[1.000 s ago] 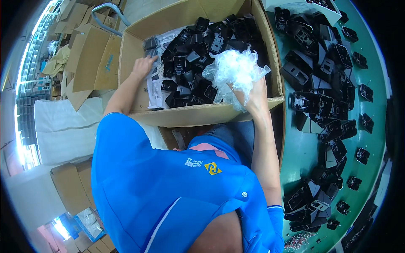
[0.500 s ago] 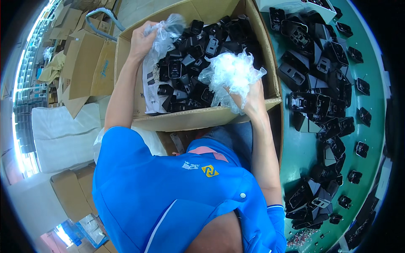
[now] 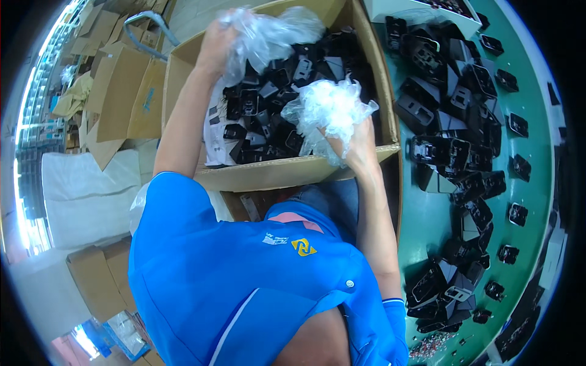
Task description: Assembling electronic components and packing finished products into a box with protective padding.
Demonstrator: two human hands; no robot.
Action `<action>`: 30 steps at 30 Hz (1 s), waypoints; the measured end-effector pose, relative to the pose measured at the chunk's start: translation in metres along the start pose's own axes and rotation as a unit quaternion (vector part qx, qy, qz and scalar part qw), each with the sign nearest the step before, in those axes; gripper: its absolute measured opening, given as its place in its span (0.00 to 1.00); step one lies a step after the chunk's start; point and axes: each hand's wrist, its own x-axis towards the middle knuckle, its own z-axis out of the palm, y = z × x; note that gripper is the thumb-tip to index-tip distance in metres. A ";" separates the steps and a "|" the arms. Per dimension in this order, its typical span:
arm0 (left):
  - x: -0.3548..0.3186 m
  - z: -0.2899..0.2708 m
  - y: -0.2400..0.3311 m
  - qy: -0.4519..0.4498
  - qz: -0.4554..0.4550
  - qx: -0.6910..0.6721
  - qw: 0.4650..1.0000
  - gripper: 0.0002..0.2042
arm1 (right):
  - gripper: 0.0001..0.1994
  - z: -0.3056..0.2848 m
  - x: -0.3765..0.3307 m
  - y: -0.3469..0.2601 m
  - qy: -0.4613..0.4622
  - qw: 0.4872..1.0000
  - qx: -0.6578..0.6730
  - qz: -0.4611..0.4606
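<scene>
Clear crumpled plastic bags fill both my hands above an open cardboard box (image 3: 274,175). Toward the box's far left corner, my left hand (image 3: 218,46) grips a clear plastic bag (image 3: 265,36) that spreads out to the right. My right hand (image 3: 359,143), over the box's near right part, is closed round a wad of clear plastic bags (image 3: 334,113); its fingers are mostly hidden by the film. Below the bags, many black plastic housings (image 3: 259,116) lie loose in the box. A printed white sheet (image 3: 217,131) lines its left inner side.
On the right runs a green worktable (image 3: 421,226) with piled black housings (image 3: 455,152) and a line of small black parts (image 3: 517,125). A white box (image 3: 427,11) stands at its far end. Flattened cartons (image 3: 119,91) and a cart handle (image 3: 146,24) are on the left.
The bag in my left hand has spread out to the right, and that hand has shifted slightly away from me. My right hand keeps its wad almost in place.
</scene>
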 end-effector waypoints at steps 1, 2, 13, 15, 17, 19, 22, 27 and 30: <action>0.000 -0.014 -0.003 0.053 -0.086 -0.030 0.994 0.12 | 0.25 -0.001 -0.001 0.000 0.001 1.000 0.001 -0.002; 0.010 -0.046 -0.039 0.065 -0.070 0.132 0.987 0.12 | 0.25 0.002 0.000 -0.002 -0.006 1.000 0.006 -0.006; -0.043 -0.108 -0.211 -0.192 -0.019 0.683 0.704 0.24 | 0.26 0.001 -0.001 -0.006 -0.014 0.998 -0.040 0.036; -0.036 -0.118 -0.219 -0.176 0.020 0.663 0.727 0.21 | 0.26 0.000 0.001 -0.011 -0.023 0.998 -0.009 0.061; -0.031 -0.119 -0.222 -0.167 0.040 0.652 0.739 0.20 | 0.25 0.001 0.002 -0.012 -0.028 0.997 0.005 0.073; -0.020 -0.112 -0.210 -0.077 0.074 0.539 0.835 0.16 | 0.25 0.002 0.002 -0.011 -0.030 0.997 0.008 0.070; -0.002 -0.086 -0.158 0.019 0.069 0.349 0.934 0.11 | 0.23 0.000 0.003 -0.009 -0.029 0.997 0.028 0.065; -0.006 -0.019 -0.009 -0.017 0.073 0.206 0.976 0.11 | 0.26 0.024 -0.007 0.045 0.010 0.969 0.234 0.071; -0.014 0.011 0.020 -0.126 0.124 0.163 0.971 0.11 | 0.33 0.021 0.008 0.021 -0.032 0.915 0.398 0.055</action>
